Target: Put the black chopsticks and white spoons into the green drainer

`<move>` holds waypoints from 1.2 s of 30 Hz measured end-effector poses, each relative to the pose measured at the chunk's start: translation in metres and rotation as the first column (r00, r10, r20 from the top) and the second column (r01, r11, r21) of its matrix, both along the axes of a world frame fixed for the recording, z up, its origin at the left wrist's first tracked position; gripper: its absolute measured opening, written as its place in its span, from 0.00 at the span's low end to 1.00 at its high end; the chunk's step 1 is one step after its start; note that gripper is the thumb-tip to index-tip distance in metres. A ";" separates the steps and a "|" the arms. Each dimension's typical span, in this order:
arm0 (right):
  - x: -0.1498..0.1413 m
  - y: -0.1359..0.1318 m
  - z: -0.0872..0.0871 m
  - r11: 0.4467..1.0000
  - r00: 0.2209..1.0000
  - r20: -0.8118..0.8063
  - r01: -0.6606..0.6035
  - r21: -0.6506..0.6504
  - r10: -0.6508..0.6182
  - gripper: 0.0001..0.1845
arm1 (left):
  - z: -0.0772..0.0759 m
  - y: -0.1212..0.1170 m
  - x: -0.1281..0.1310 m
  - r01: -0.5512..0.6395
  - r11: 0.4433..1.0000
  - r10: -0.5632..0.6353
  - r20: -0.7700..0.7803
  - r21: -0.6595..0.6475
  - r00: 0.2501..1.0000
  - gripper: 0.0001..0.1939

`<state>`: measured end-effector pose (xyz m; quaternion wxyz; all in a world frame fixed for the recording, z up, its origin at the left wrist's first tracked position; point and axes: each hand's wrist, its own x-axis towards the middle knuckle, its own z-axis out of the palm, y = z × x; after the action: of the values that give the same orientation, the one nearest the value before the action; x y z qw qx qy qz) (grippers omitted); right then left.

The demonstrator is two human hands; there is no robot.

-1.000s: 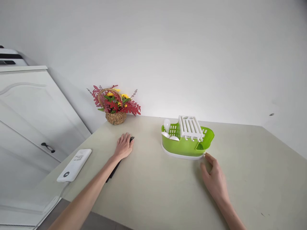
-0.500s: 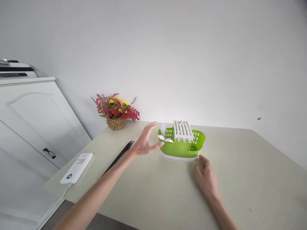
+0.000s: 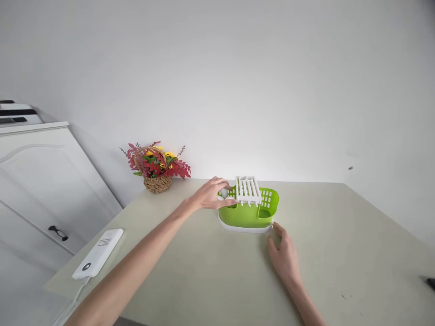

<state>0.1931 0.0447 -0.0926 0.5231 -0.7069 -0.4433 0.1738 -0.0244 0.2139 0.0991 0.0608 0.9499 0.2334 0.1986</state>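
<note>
My left hand (image 3: 213, 194) reaches over the left end of a green plastic utensil holder (image 3: 246, 217). Its thumb lies along the front rim and its fingers curl over the back, closed around the white spoons (image 3: 223, 193), which it partly covers. The holder stands upright on a white base tray (image 3: 244, 229), with a white slotted rack (image 3: 248, 190) across its top. Next to the tray's right end, my right hand (image 3: 283, 253) rests on the table, fingertips touching the tray and thumb apart. That hand holds nothing.
Behind my left arm stands a wicker basket of artificial flowers (image 3: 158, 183). A white power bank (image 3: 98, 253) with a cable lies near the table's left edge, beside a white cabinet (image 3: 34, 181). A dark object (image 3: 431, 283) shows at the right.
My left hand has left the black chopsticks and moved right to the spoons, closing around them. The chopsticks are now hidden by my forearm. My right hand stays at the tray; the view has shifted.
</note>
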 end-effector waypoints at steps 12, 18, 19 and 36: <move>0.001 0.001 0.001 1.000 1.000 0.016 -0.011 -0.012 0.011 0.30 | -0.017 -0.012 -0.001 0.004 1.000 -0.002 0.080 -0.030 0.997 0.19; 0.001 0.002 -0.001 1.000 1.000 0.024 -0.010 0.001 0.010 0.29 | -0.023 -0.005 -0.003 0.029 1.000 -0.029 0.085 0.000 0.996 0.21; 0.001 0.002 -0.001 1.000 1.000 0.025 -0.010 0.005 0.010 0.29 | -0.023 -0.003 -0.003 0.035 0.999 -0.035 0.081 0.004 0.996 0.21; 0.002 0.004 -0.006 0.999 0.999 0.046 -0.027 0.048 0.024 0.27 | -0.030 0.014 0.007 -0.115 0.990 0.104 0.132 0.083 0.986 0.28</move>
<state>0.1949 0.0485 -0.0990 0.5277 -0.6920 -0.4680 0.1537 -0.0177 0.2275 0.0689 0.0215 0.9228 0.2717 0.2724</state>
